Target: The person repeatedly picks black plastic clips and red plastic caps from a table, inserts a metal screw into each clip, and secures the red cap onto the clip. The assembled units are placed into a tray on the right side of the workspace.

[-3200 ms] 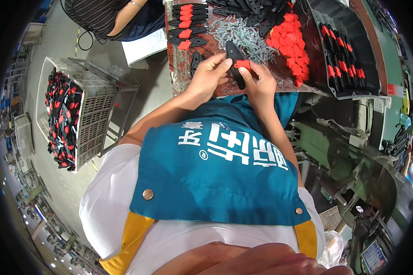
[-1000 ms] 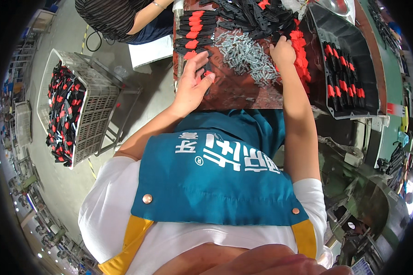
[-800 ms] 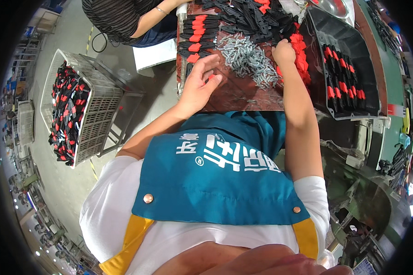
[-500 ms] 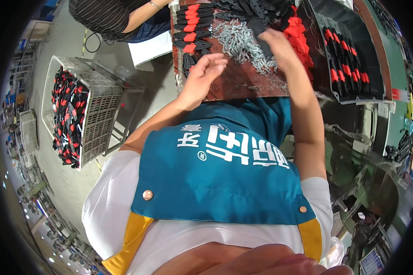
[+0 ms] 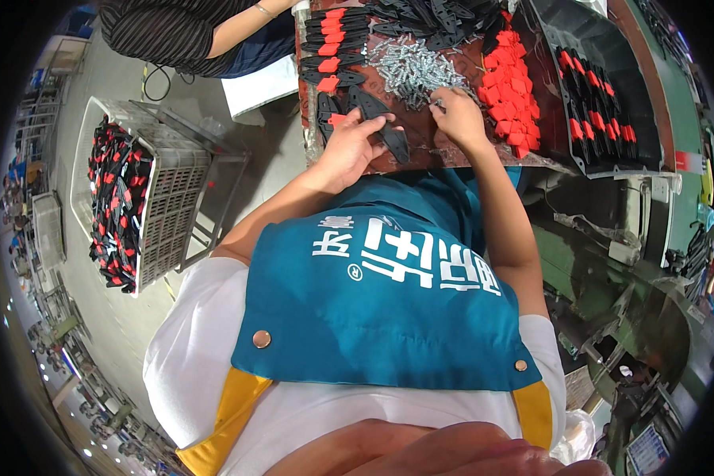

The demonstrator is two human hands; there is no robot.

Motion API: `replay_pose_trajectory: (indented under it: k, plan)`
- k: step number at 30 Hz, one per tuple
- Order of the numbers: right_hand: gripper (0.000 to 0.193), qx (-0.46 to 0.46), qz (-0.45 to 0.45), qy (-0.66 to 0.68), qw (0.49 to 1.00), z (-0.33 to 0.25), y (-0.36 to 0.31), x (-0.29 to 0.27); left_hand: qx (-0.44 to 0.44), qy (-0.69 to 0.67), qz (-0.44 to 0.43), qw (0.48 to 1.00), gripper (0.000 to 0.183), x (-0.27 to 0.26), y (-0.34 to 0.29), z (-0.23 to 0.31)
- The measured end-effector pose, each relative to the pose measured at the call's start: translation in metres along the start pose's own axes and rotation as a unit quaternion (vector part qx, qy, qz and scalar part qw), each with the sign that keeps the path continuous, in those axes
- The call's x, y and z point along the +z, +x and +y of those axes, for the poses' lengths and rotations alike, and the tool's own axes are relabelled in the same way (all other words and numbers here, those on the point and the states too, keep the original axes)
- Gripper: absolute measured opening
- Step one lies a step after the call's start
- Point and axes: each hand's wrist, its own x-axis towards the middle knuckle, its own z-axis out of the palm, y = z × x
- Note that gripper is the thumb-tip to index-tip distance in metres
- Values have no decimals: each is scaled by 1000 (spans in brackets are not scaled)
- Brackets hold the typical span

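Observation:
My left hand [image 5: 351, 145] is closed on a black plastic clamp half [image 5: 387, 136], long and pointed at its ends, held slantwise above the table's near part. To its right, my right hand [image 5: 458, 117] pinches a small silver metal piece [image 5: 439, 102] at the near edge of a heap of such pieces [image 5: 412, 70]. They look like springs, though they are too small to be sure. A pile of red plastic pieces [image 5: 509, 95] lies right of that hand. Black parts with red pieces [image 5: 329, 63] lie in a column along the table's left side.
More loose black parts [image 5: 436, 20] lie at the far side. A black bin [image 5: 603, 163] with red-and-black clamps stands on the right. On the left, a crate [image 5: 178, 194] full of similar pieces rests on a stand. Another person's arm [image 5: 242, 28] is at the far left.
A black clamp half has come from the far pile into my left hand. My right hand has drawn back toward me, from the black parts to the near edge of the silver heap.

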Motion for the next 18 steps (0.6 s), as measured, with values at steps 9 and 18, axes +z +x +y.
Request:
replay_pose_trajectory:
  k: [9,18]
  plan:
    - [19,-71,-18,-123,990,7,10,9,8,13,-26,1000,16,2,-3,0]
    - [11,27,-13,274,961,5,1,3,14,21,-34,999,22,-5,7,-9]
